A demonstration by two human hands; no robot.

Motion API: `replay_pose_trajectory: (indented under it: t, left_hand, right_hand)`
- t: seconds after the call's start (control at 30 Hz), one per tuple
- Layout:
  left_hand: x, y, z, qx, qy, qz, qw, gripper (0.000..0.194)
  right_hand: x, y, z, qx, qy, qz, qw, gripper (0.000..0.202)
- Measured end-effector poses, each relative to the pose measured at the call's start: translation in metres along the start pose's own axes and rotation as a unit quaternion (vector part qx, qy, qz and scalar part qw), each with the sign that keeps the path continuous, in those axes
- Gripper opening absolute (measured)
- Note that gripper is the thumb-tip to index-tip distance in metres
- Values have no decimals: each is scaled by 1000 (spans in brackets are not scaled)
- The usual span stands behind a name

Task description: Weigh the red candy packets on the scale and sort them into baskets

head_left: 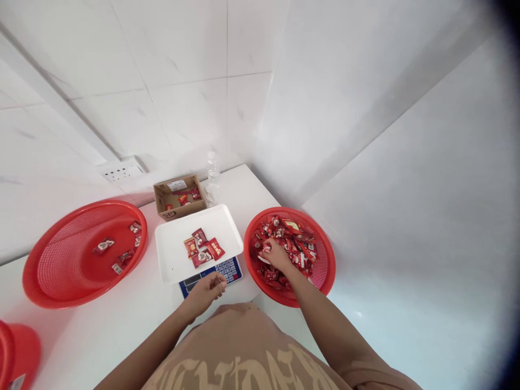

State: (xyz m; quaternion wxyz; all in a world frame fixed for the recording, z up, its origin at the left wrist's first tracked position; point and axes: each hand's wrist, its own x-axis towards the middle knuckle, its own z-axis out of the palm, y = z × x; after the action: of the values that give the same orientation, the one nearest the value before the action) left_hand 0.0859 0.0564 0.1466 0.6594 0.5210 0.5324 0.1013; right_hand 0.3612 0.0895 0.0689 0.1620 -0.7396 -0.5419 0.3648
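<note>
My right hand [276, 255] reaches into the red basket [330, 265] on the right, its fingers closed on a small red and white packet [266, 250] among many red packets [294, 244]. Over the front edge of the blue scale [231, 270] is my left hand [206, 292], fingers curled together; whether anything small is in them cannot be made out. A white tray [174, 249] rests on the scale and bears several red and brown packets [202, 257].
At the left a tilted red basket [73, 244] holds several packets. Behind the tray stand a cardboard box [179, 197] with packets and a clear bottle [212, 168]. A red container [24, 346] is at the lower left. Walls border the white table [247, 187].
</note>
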Motion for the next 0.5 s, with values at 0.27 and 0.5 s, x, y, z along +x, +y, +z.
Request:
replay_pose_trajectory:
  t: [0.27, 0.5]
  left_hand:
    - [3, 4, -5, 46, 63, 19, 997, 36]
    - [5, 4, -2, 37, 34, 28, 998, 37]
  right_hand:
    - [-10, -1, -33, 168, 117, 59, 977, 44]
    - [-23, -22, -50, 466, 15, 126, 876, 34]
